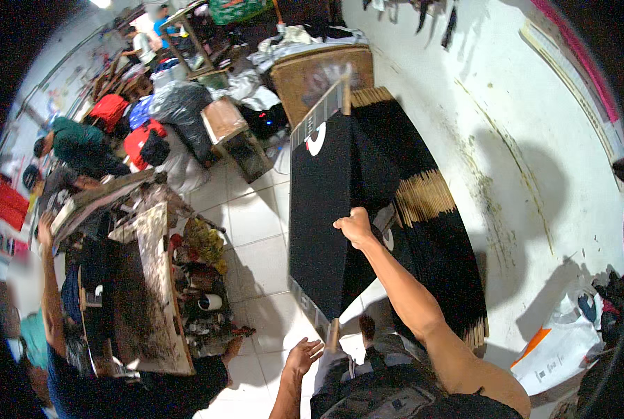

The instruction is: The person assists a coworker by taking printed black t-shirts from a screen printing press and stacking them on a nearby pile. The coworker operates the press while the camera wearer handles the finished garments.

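Note:
A long board (320, 209) wrapped in black cloth with a white print stands tilted in front of me, its light ends showing at top and bottom. My right hand (356, 228) is closed on the black cloth near the board's right edge. Whether its fingers also grip the board beneath is hidden. Near the lower end of the board, my left hand (304, 355) is open with fingers apart, holding nothing. Right of the board leans a row of similar cloth-covered boards (427, 199), packed close together, their pale wooden edges showing.
A person's arm (52, 307) reaches over a worn wooden stand (162, 279) at left. Other people bend among bags and garments farther back. A small wooden stool (225, 126) is ahead. The white wall (535, 140) bounds the right, with a white plastic bag (560, 353) below.

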The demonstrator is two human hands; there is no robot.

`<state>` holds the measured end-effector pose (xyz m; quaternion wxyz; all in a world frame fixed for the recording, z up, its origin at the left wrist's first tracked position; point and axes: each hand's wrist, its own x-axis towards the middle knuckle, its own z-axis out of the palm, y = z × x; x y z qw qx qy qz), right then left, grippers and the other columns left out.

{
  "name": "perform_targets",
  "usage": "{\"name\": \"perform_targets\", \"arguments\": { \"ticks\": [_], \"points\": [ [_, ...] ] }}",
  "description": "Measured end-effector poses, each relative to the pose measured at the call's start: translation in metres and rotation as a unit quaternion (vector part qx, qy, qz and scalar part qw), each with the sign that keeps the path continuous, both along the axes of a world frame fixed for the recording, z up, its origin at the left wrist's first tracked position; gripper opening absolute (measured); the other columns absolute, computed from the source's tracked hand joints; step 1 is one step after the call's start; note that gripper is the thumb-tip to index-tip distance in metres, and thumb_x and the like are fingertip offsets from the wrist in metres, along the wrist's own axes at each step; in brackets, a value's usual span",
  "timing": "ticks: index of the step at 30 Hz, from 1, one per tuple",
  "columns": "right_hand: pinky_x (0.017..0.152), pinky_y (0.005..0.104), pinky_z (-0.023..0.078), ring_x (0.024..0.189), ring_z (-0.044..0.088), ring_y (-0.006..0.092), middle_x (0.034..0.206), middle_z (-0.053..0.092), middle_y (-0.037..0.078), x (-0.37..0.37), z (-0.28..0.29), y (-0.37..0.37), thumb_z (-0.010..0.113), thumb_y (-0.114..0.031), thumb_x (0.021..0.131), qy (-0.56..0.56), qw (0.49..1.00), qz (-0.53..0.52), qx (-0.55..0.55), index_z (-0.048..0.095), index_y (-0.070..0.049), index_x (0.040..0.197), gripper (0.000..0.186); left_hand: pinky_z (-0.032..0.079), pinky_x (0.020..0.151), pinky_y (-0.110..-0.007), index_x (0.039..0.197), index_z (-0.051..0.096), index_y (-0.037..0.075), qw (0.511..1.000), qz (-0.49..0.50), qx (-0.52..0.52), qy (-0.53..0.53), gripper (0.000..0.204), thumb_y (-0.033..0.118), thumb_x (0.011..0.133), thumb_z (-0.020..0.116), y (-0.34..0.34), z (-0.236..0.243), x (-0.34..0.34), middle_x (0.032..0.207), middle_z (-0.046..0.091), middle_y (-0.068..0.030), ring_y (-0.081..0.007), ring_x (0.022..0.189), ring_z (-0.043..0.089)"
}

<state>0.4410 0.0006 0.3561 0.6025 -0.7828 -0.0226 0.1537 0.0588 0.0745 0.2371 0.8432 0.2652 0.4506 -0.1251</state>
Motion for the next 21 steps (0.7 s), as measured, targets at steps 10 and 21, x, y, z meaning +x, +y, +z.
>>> {"name": "perform_targets", "arguments": {
  "ticks": [10, 21],
  "points": [
    [0.079, 0.0484, 0.045, 0.086, 0.056, 0.0428, 0.086, 0.058, 0.03, 0.034, -0.112, -0.035, 0.053, -0.008, 0.065, -0.067, 0.944, 0.039, -0.322, 0.059, 0.006, 0.075, 0.019, 0.042, 0.086, -0.035, 0.129, 0.035, -0.004, 0.973, -0.186, 0.129, -0.05, 0.054, 0.012, 0.081, 0.054, 0.042, -0.011, 0.194, 0.116, 0.054, -0.0155, -0.0224, 0.101, 0.055],
    [0.075, 0.0496, 0.045, 0.084, 0.055, 0.0421, 0.084, 0.058, 0.023, -0.088, -0.235, -0.137, 0.056, -0.012, 0.063, -0.034, 0.884, 0.09, -0.458, 0.057, 0.0, 0.078, 0.02, 0.051, 0.068, -0.035, 0.122, 0.043, -0.002, 0.948, -0.28, 0.033, -0.149, 0.042, 0.017, 0.086, 0.053, -0.024, -0.12, 0.217, 0.102, 0.061, -0.0156, -0.0225, 0.084, 0.061]
  ]
}}
